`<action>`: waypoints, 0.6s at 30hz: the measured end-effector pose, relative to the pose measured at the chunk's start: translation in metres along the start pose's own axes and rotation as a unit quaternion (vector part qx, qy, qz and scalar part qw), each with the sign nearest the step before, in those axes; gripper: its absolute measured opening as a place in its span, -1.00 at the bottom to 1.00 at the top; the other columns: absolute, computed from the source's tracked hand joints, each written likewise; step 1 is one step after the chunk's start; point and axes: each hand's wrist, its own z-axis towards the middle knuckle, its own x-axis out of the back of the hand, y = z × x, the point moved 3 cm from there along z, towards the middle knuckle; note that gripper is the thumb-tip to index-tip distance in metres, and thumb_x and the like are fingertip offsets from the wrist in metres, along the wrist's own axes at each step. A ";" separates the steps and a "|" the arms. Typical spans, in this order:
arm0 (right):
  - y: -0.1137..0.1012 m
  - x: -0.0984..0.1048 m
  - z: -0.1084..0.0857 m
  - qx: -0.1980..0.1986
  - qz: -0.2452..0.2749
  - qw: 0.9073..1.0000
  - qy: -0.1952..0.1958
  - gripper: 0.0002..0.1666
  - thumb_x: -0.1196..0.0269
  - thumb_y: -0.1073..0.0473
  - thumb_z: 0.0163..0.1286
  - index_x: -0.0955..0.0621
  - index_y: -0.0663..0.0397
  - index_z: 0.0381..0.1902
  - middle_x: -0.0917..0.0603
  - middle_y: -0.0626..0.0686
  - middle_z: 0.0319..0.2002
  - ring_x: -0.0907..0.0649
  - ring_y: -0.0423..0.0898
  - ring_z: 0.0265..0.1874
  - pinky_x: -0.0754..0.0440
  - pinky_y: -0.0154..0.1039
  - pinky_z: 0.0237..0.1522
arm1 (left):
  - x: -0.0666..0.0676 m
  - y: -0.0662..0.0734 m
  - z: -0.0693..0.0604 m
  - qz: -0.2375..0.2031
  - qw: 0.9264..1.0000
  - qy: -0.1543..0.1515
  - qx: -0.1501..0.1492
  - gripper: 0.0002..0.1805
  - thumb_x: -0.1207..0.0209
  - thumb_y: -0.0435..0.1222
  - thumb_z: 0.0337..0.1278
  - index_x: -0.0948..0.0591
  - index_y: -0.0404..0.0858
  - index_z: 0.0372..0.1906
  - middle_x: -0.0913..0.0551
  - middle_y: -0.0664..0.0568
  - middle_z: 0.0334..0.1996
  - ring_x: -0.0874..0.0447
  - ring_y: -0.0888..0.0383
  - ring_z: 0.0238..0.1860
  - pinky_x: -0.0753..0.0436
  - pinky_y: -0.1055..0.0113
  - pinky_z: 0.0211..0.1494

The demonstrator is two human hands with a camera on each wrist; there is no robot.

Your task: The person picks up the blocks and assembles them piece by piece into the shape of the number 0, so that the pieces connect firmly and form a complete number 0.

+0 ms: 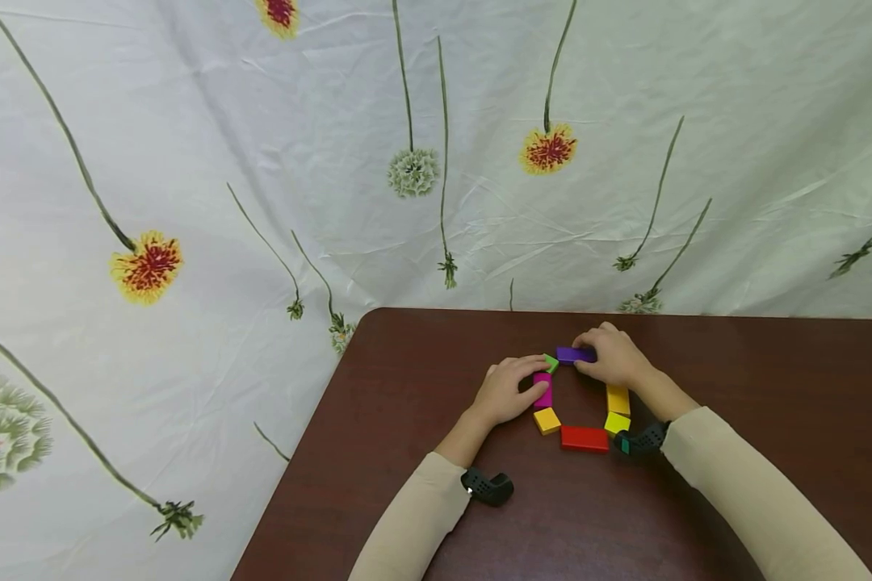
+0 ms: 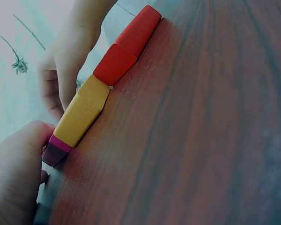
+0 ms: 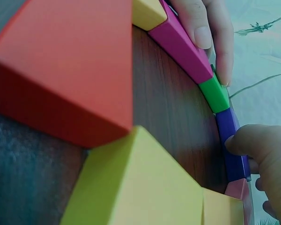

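Observation:
Small coloured blocks form a ring on the table. My right hand (image 1: 612, 357) pinches the purple block (image 1: 568, 355) at the far side, its thumb on the inner face in the right wrist view. At the ring's left my left hand (image 1: 507, 389) holds the magenta block (image 1: 542, 397), thumb over it, while a fingertip reaches the outer side of the green block (image 3: 215, 96). Green stands between magenta and purple. A pink block (image 3: 236, 188) adjoins the purple one; in the head view the right hand hides it.
Nearer me are an amber block (image 1: 547, 420), a red block (image 1: 584, 438) and a yellow block (image 1: 617, 424). An orange block (image 1: 618, 399) lies under the right wrist. Behind the brown table (image 1: 436, 347) hangs a flowered cloth (image 1: 334, 161). Both wrists wear dark straps.

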 end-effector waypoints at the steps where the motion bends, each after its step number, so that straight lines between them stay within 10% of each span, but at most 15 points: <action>1: 0.001 0.000 -0.001 0.000 0.002 1.000 0.001 -0.67 -0.39 0.17 0.21 -0.68 0.24 -0.11 -0.68 0.19 -0.14 -0.47 0.10 -0.16 -0.41 0.10 -0.11 | -0.001 0.000 0.001 0.000 1.000 0.000 0.000 -0.56 -0.06 -0.03 0.38 -0.56 -0.02 0.27 -0.45 0.19 0.32 -0.41 0.08 0.26 -0.36 0.13 0.15; 18: 0.012 0.019 -0.015 -0.034 0.061 0.997 0.029 -0.61 -0.20 0.12 0.39 -0.63 0.30 0.04 -0.59 0.32 0.07 -0.42 0.28 0.11 -0.26 0.32 0.17 | -0.002 -0.003 0.000 -0.019 1.000 -0.001 0.007 -0.53 -0.03 -0.01 0.39 -0.52 -0.01 0.31 -0.35 0.21 0.39 -0.36 0.08 0.31 -0.33 0.09 0.20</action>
